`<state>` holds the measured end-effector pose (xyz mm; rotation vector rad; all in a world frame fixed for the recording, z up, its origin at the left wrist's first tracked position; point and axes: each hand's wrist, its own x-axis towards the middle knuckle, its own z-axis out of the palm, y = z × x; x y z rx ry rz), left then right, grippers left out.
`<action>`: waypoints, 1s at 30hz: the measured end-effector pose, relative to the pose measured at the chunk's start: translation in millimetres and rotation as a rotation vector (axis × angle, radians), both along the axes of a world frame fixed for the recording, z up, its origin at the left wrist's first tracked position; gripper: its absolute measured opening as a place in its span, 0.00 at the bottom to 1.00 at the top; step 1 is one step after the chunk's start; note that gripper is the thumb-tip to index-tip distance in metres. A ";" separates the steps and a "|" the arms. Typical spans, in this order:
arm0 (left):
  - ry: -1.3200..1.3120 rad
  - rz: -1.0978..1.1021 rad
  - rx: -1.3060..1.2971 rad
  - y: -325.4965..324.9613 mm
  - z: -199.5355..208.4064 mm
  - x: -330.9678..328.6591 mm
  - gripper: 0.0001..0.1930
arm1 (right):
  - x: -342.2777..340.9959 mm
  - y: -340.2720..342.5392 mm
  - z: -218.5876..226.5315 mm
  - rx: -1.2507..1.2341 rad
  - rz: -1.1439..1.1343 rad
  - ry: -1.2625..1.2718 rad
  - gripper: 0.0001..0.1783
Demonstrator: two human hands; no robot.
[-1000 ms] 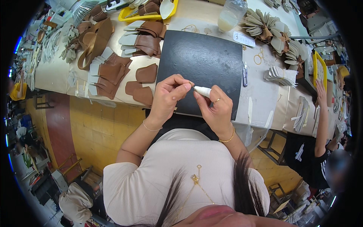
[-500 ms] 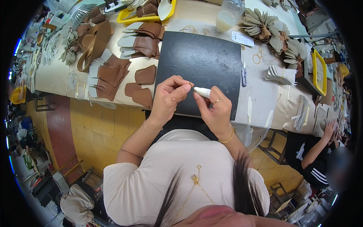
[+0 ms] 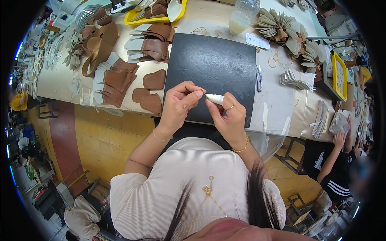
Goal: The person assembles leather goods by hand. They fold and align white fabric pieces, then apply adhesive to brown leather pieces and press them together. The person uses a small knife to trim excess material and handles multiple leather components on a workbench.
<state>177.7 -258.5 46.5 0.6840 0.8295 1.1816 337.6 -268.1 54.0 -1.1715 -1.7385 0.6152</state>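
The black cutting mat (image 3: 211, 68) lies on the worktable (image 3: 277, 96), with brown leather pieces (image 3: 146, 94) to its left. Above the mat's near edge, the right hand (image 3: 230, 118) holds a small white tube (image 3: 214, 99), fingers clamped on its body. The tube's long axis runs roughly level, tip pointing left. The left hand (image 3: 179, 103) is at that tip, thumb and forefinger pinched together on it.

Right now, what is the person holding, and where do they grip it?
A small white tube: right hand grips its body, left hand pinches its tip.
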 end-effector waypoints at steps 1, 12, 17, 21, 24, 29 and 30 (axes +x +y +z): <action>0.009 -0.005 0.002 0.0 0.2 -0.8 0.02 | 0.2 0.1 0.2 0.002 0.003 -0.004 0.06; 0.161 -0.083 -0.021 3.2 7.5 -11.5 0.05 | 7.3 0.7 6.5 -0.075 0.061 -0.035 0.06; 0.209 -0.132 -0.031 4.1 9.8 -16.1 0.05 | 13.3 3.9 8.4 -0.077 0.110 -0.085 0.07; 0.200 -0.154 -0.026 4.0 9.8 -17.1 0.04 | 16.4 4.7 8.0 -0.114 0.135 -0.081 0.07; 0.196 -0.121 0.017 2.9 6.2 -16.0 0.04 | 13.7 4.4 6.3 -0.121 0.147 -0.043 0.07; 0.132 -0.157 0.128 5.7 -1.2 -18.8 0.03 | 12.9 1.1 4.7 -0.159 0.205 -0.003 0.07; 0.152 -0.183 0.153 7.0 -1.4 -18.9 0.03 | 14.5 1.1 3.6 -0.175 0.258 -0.045 0.06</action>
